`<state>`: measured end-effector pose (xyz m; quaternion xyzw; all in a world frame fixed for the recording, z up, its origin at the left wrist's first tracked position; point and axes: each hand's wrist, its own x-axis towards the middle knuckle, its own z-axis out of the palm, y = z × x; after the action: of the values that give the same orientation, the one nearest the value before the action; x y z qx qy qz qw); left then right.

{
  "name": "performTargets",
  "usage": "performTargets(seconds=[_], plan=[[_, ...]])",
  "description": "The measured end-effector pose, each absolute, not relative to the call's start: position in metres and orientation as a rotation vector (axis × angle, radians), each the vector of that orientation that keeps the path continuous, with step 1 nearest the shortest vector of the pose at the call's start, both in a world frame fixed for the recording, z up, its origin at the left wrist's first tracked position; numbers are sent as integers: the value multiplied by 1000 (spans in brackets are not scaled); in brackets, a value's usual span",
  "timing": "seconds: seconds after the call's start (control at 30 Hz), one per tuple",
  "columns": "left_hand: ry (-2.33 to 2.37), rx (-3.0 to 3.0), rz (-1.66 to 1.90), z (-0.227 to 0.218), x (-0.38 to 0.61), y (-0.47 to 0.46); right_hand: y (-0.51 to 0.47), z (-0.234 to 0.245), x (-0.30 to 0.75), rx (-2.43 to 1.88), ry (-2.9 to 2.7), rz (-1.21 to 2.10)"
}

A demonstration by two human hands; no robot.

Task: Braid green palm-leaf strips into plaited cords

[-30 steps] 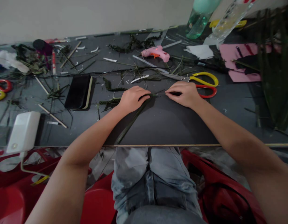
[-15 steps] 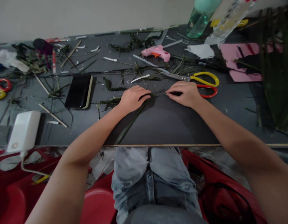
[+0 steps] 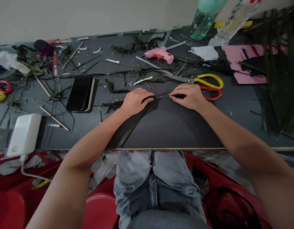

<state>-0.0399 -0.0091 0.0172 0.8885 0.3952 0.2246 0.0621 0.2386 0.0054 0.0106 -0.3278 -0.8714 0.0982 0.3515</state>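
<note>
My left hand [image 3: 134, 101] is curled shut on a long green leaf strip [image 3: 133, 126] that runs from under the fingers down toward the table's front edge. My right hand [image 3: 188, 95] pinches the strip's thin far end just right of the left hand, fingers pressed together. Both hands rest on a dark sheet [image 3: 168, 127] on the grey table [image 3: 72, 130].
Yellow-and-red scissors [image 3: 208, 85] lie right behind my right hand. A pink glue gun [image 3: 160, 54], a black phone [image 3: 80, 93], a white power adapter [image 3: 24, 134], leaf scraps, sticks, pink paper [image 3: 244, 60], bottles [image 3: 204, 17] and tall green leaves [image 3: 283, 70] crowd the table.
</note>
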Motion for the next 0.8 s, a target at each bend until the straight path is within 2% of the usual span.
performTargets(seconds=[0.8], plan=[[1178, 2688, 689, 16, -41, -8, 5, 11, 238, -847, -2239, 240]])
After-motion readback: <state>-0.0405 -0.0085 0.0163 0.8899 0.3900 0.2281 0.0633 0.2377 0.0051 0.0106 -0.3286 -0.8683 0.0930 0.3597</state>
